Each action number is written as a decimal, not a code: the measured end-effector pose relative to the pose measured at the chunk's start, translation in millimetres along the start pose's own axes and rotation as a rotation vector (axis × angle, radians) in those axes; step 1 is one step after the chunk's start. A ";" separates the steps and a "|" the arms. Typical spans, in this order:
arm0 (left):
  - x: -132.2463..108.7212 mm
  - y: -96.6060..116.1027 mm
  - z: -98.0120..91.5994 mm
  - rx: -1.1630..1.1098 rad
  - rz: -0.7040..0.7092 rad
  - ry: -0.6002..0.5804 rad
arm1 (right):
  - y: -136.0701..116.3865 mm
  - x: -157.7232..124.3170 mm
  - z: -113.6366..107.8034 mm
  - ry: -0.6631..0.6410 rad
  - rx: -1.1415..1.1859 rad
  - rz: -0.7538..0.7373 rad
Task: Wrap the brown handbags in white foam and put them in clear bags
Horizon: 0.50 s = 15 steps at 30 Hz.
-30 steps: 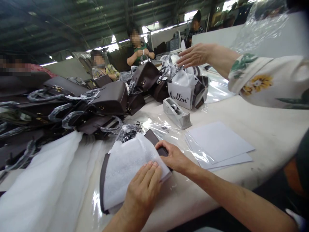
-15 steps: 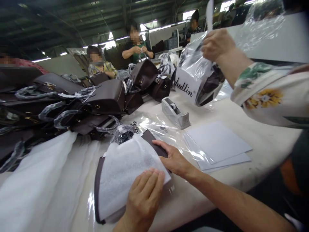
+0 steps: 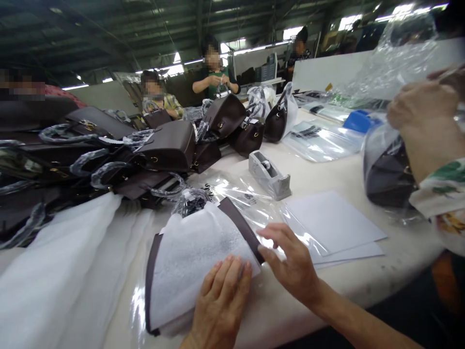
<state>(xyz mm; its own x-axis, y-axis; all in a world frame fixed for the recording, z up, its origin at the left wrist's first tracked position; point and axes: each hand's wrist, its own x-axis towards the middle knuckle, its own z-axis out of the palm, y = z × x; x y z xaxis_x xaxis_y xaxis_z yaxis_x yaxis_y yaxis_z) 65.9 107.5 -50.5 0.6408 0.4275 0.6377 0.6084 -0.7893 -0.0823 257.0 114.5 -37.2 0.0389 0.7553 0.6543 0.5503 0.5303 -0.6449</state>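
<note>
A dark brown handbag (image 3: 238, 220) lies on the table in front of me, its face covered by a white foam sheet (image 3: 196, 252). Its plastic-wrapped handles (image 3: 189, 201) point away from me. My left hand (image 3: 223, 300) rests flat on the sheet near the bag's lower right corner, fingers stretched out. Just off the bag's right edge, my right hand (image 3: 290, 259) has its fingers apart and holds nothing. Clear printed plastic (image 3: 232, 186) is spread beyond and beneath the bag.
Foam sheets (image 3: 61, 271) are stacked at the left, below a pile of brown handbags (image 3: 167, 145). A tape dispenser (image 3: 269, 175) and white paper sheets (image 3: 334, 220) lie to the right. A co-worker's hands (image 3: 425, 106) hold a plastic-covered bag (image 3: 387, 165). Other people sit or stand behind.
My right hand has come off the bag's edge and moved right and down, fingers opening. My left hand stays on the sheet. The co-worker's bagged handbag has moved right.
</note>
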 end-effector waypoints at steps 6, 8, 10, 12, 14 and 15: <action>7.8 1.2 -4.0 0.025 0.014 0.074 | 12.1 -19.6 -9.0 -0.303 -0.209 -0.578; 11.4 -0.7 -5.6 0.040 0.021 0.091 | 17.1 -17.7 -6.0 -0.292 -0.164 -0.596; 14.3 -2.6 -7.4 0.035 -0.003 0.091 | 19.6 -14.3 -4.2 -0.283 -0.115 -0.579; 15.6 -3.9 -8.9 0.020 -0.022 0.079 | 21.2 -11.3 -3.7 -0.289 -0.075 -0.545; 14.6 -4.3 -9.4 0.016 -0.036 0.056 | 24.1 -9.8 -3.8 -0.298 -0.025 -0.509; 13.3 -4.3 -9.1 0.025 -0.050 0.053 | 26.1 -9.9 -3.9 -0.300 0.000 -0.497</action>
<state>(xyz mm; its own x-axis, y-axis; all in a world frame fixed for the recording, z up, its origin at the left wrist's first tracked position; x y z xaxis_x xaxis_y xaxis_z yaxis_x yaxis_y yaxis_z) 67.6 112.6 -34.7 0.5842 0.4418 0.6809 0.6508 -0.7562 -0.0677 274.2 119.3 -59.0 -0.4626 0.4915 0.7378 0.4420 0.8493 -0.2887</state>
